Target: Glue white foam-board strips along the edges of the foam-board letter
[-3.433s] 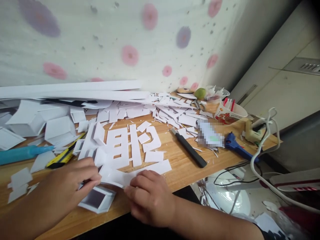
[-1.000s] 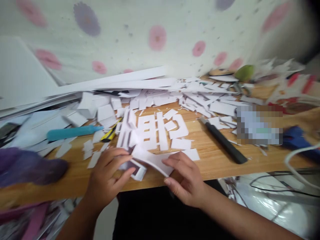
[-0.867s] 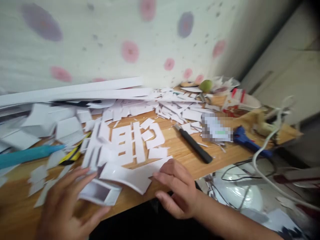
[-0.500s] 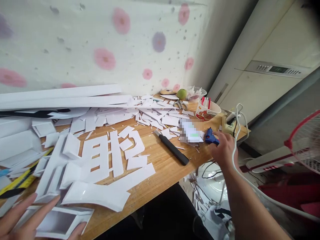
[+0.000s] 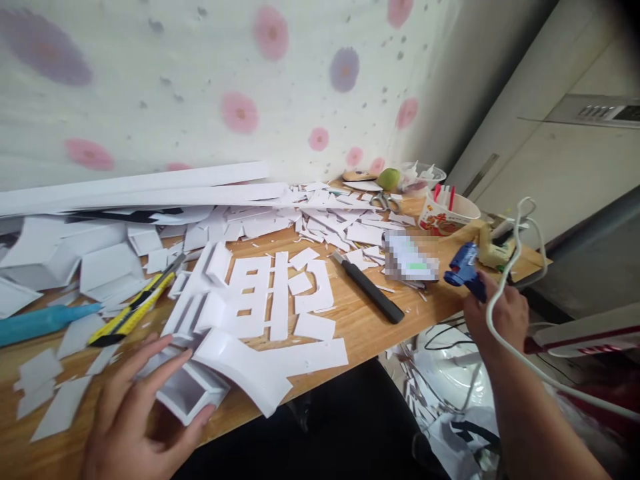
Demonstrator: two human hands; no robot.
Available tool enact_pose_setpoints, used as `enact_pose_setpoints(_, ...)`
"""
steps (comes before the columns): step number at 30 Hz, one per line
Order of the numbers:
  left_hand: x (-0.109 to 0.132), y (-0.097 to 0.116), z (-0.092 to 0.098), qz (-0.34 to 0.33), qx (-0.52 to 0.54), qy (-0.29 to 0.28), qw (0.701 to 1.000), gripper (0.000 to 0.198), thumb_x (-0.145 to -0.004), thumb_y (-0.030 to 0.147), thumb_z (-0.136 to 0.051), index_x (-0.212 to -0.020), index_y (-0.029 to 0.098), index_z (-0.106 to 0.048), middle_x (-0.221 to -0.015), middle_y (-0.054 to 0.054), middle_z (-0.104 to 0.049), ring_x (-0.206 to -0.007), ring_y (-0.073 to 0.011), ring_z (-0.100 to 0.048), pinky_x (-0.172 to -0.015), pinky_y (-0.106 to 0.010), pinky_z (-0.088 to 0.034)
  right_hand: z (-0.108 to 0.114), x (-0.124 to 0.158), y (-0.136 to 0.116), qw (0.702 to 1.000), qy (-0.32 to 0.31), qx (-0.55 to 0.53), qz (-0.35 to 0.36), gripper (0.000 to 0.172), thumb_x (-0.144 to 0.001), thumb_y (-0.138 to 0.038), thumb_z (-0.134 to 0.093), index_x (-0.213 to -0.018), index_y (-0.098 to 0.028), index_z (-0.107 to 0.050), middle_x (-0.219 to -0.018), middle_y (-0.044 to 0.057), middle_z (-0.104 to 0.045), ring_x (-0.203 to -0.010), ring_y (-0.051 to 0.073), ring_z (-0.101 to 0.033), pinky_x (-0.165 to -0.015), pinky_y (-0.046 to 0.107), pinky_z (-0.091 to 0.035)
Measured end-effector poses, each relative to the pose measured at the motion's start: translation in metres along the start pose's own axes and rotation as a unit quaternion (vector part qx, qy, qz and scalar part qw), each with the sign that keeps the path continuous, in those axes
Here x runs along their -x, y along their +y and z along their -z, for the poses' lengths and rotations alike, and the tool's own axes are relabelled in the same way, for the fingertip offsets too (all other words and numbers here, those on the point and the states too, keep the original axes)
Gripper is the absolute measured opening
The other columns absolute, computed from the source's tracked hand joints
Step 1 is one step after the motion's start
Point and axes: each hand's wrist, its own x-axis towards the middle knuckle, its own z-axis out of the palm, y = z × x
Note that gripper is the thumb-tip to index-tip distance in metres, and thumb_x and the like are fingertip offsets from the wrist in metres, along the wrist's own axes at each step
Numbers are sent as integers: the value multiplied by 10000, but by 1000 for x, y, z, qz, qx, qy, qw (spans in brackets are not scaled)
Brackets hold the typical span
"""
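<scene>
My right hand (image 5: 500,317) is wrapped around the handle of a blue hot glue gun (image 5: 463,265), raised over the table's right end. A white cord hangs across that wrist. At the front left, my left hand (image 5: 133,413) grips a small open white box piece (image 5: 193,393), thumb on the near side and fingers over the far side. The box piece joins or touches a larger white board shape with upright walls (image 5: 240,360); I cannot tell which. Flat white cut-out strokes (image 5: 279,297) lie just right of it.
A yellow utility knife (image 5: 133,312) and a teal tube (image 5: 47,323) lie at left. A black-handled cutter (image 5: 373,290), a blurred phone (image 5: 413,259), scissors (image 5: 384,201) and a paper bowl (image 5: 447,213) are toward the right. White scraps (image 5: 325,223) cover the back of the wooden table (image 5: 360,333).
My right hand has lifted the blue glue gun from the table's right end. The view has shifted left, showing more of my left hand on the white box piece.
</scene>
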Motion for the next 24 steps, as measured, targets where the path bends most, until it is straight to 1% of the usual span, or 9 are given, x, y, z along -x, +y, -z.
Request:
enact_pose_setpoints(4,1,11,5,14,-72,8,997,548,-716,288,-743,-1228,290,-550,-1414,-125,-426,-1364,-457,-327,-1125,-688,-258,14,28,-34,987,-17,-136,79,480,-885,-295,-537,-1355,-198,-523,-1087,188,-604,-1006,369,-606,-833,471,-485)
enact_pose_setpoints(6,2,19,5,9,-93,1,996,529,-723,283,-746,-1214,257,-548,-1411,-153,-405,-1374,-465,-292,-1103,-691,-270,26,43,-63,957,-69,-241,148,480,-880,-312,-554,-1351,-229,-515,-1083,154,-607,-954,326,-622,-815,454,-512)
enact_pose_setpoints(7,2,22,5,10,-100,-1,995,526,-723,277,-750,-1208,245,-548,-1397,-163,-407,-1367,-466,-297,-1087,-689,-287,34,49,-79,929,-104,-308,178,478,-881,-311,-559,-1351,-242,-505,-1090,138,-611,-949,305,-626,-805,439,-527)
enact_pose_setpoints(9,3,27,5,7,-105,-8,994,518,-726,263,-752,-1204,233,-552,-1370,-169,-417,-1349,-466,-318,-1064,-687,-313,52,58,-116,852,-194,-443,201,433,-874,-325,-601,-1296,-264,-528,-1095,107,-632,-937,269,-638,-762,389,-557)
enact_pose_setpoints(12,3,32,3,6,-100,-19,995,488,-737,226,-739,-1194,235,-568,-1347,-162,-430,-1335,-458,-337,-1052,-671,-335,76,59,-171,704,-398,-567,158,193,-904,-385,-591,-1028,-245,-634,-858,55,-664,-737,200,-635,-611,296,-551)
enact_pose_setpoints(14,4,33,3,6,-97,-22,995,465,-745,202,-727,-1185,237,-581,-1338,-157,-436,-1333,-447,-343,-1055,-654,-342,82,53,-202,606,-499,-604,135,237,-904,-443,-584,-895,-213,-641,-741,28,-635,-666,170,-612,-583,273,-536)
enact_pose_setpoints(16,4,34,3,5,-98,-20,995,458,-748,181,-722,-1182,237,-588,-1329,-151,-446,-1328,-432,-353,-1061,-641,-346,82,47,-225,543,-554,-626,80,313,-872,-506,-605,-860,-194,-635,-718,16,-621,-650,156,-602,-588,271,-534)
enact_pose_setpoints(20,4,35,3,5,-88,-17,996,448,-750,160,-714,-1177,225,-595,-1309,-149,-459,-1306,-408,-383,-1054,-616,-370,73,44,-249,494,-604,-625,-17,398,-766,-563,-695,-820,-176,-622,-622,-17,-570,-566,131,-540,-541,260,-488)
enact_pose_setpoints(24,3,35,3,5,-74,-24,997,434,-743,144,-716,-1160,191,-606,-1283,-167,-474,-1283,-414,-406,-1025,-612,-393,68,48,-257,483,-628,-606,-69,386,-710,-518,-748,-812,-165,-631,-593,-33,-539,-494,101,-454,-491,243,-405)
